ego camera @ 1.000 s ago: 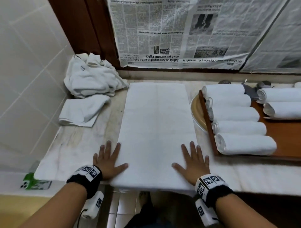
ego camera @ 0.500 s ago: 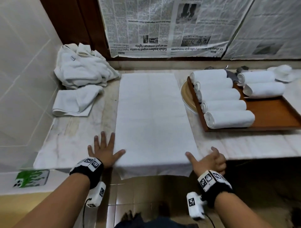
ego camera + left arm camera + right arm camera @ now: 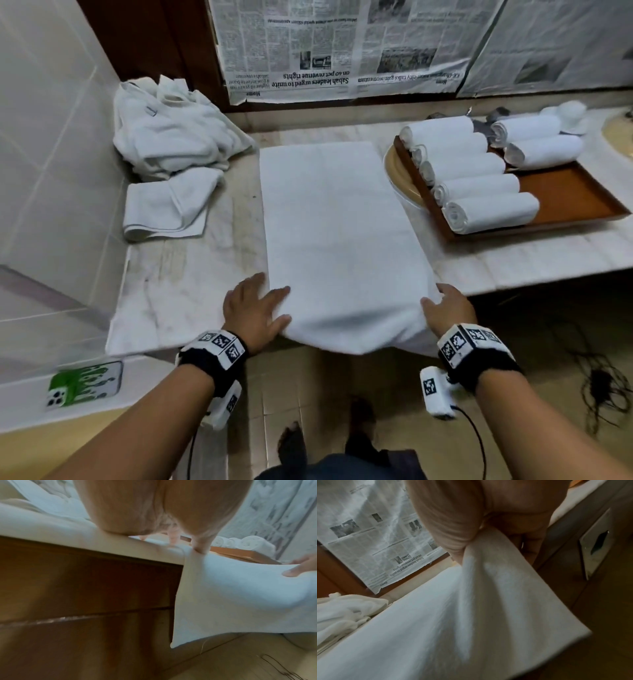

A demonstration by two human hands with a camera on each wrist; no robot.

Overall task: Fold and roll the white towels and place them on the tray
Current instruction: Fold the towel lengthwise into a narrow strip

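A long white towel [image 3: 342,233] lies flat along the marble counter [image 3: 191,274], its near end hanging over the front edge. My left hand [image 3: 270,306] pinches the near left edge, thumb on the cloth [image 3: 200,549]. At the near right edge, my right hand [image 3: 433,296] grips a bunched fold of the towel [image 3: 479,574]. The near end sags between both hands. Several rolled white towels [image 3: 479,188] lie side by side on the brown tray [image 3: 565,195] at the right.
A crumpled pile of white towels [image 3: 171,137] and a folded one [image 3: 168,205] sit at the back left by the tiled wall. A tan plate [image 3: 397,171] lies under the tray's left end. A green phone [image 3: 84,385] rests on the ledge; cables [image 3: 603,387] lie on the floor.
Both hands left their flat rest on the towel's near end, moved to its side edges and took hold. The near end now lifts off the counter edge.
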